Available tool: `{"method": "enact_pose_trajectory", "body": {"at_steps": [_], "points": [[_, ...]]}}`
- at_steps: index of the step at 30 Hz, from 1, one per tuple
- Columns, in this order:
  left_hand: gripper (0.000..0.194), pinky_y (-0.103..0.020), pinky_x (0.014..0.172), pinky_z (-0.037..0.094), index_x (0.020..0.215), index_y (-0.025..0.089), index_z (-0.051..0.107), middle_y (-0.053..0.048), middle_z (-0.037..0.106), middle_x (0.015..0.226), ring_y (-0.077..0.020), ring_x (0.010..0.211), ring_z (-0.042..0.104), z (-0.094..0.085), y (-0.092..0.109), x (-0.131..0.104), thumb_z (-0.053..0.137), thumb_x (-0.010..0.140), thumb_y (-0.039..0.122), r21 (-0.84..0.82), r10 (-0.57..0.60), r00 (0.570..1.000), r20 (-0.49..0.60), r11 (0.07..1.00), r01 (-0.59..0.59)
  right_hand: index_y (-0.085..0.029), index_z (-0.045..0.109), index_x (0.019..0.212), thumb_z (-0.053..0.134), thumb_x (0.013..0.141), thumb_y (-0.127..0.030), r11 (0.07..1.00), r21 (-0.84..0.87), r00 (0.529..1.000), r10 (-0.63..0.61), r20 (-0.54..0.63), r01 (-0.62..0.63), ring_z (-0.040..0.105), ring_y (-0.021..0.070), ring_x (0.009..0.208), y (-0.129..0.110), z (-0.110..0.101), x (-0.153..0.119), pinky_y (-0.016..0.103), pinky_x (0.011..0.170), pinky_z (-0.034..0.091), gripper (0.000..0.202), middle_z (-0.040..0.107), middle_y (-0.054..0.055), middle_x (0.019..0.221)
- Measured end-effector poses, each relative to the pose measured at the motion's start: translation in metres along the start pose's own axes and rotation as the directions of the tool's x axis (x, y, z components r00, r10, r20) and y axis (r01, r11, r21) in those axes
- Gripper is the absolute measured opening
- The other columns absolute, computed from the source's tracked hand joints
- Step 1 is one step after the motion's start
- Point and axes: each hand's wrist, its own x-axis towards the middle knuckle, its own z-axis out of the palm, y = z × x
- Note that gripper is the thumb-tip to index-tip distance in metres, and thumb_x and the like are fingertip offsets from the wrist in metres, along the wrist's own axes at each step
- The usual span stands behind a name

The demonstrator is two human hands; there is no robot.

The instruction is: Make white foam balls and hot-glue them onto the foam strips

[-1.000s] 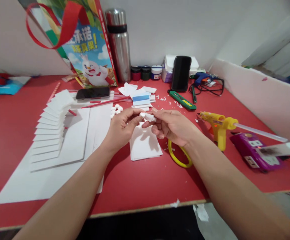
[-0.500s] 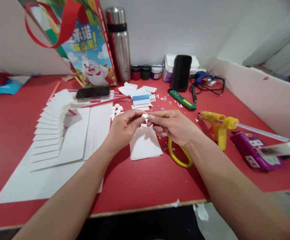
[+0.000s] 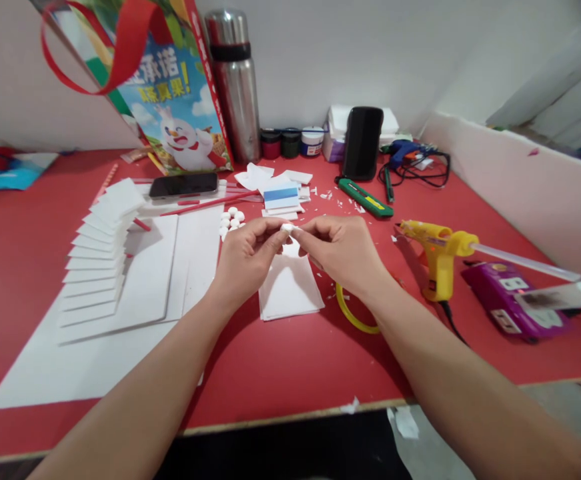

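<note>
The left grip and the right grip are both pinching one small white wad between thumb and fingertips; neither is standing released. The white wad is sitting over the far end of a stack of white paper sheets, apparently held above the red bench. The fingers are covering much of it, so its exact form cannot be told. Caution: uneven thumb pressure is likely to be deforming or tearing so small a piece. A slackening pinch could be causing a drop; the piece might then be getting lost among the white pellets lying beyond the left grip, since the colour is matching. The yellow glue gun is resting to the right with its nozzle pointing toward the right grip; an orange light is showing, so the tip may be hot. Its black cable is running close to the right forearm, and an outward elbow movement could be snagging it and dragging the tool, creating a burn hazard. The green utility knife is lying beyond the right grip; its blade state cannot be told, so a careless reach could be risking a cut.
</note>
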Motion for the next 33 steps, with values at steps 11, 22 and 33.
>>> {"method": "enact_pose_trajectory", "body": {"at_steps": [11, 22, 33], "points": [[0.017, -0.028, 0.071, 0.056, 0.104, 0.020, 0.080, -0.002, 0.075, 0.083, -0.0139, 0.070, 0.067, 0.016, -0.007, -0.008, 0.067, 0.094, 0.024, 0.113, 0.139, 0.975, -0.175, 0.986, -0.120, -0.015, 0.067, 0.073, 0.056, 0.098, -0.015, 0.846, -0.367, 0.907, -0.421, -0.019, 0.386, 0.061, 0.0140, 0.066, 0.002, 0.012, -0.009, 0.029, 0.068, 0.041, 0.028, 0.070, 0.004, 0.071], [0.012, -0.028, 0.073, 0.060, 0.096, 0.024, 0.084, -0.003, 0.080, 0.087, -0.0156, 0.075, 0.073, -0.004, -0.001, -0.001, 0.076, 0.087, 0.022, 0.022, 0.106, 0.994, -0.016, 0.994, -0.106, -0.017, 0.071, 0.074, 0.058, 0.097, -0.015, 0.862, -0.194, 0.882, -0.448, 0.143, 0.469, 0.064, 0.0138, 0.066, 0.012, -0.011, 0.003, 0.026, 0.064, 0.045, 0.026, 0.072, 0.003, 0.072], [0.020, -0.028, 0.075, 0.059, 0.108, 0.023, 0.082, -0.007, 0.080, 0.102, -0.0166, 0.083, 0.073, -0.006, -0.003, -0.001, 0.067, 0.095, 0.022, 0.182, 0.244, 0.968, 0.065, 0.951, -0.251, -0.017, 0.070, 0.074, 0.061, 0.096, -0.018, 0.888, -0.266, 0.926, -0.373, 0.065, 0.376, 0.060, 0.0129, 0.060, 0.009, -0.004, 0.000, 0.027, 0.062, 0.041, 0.024, 0.069, 0.001, 0.065]]}}
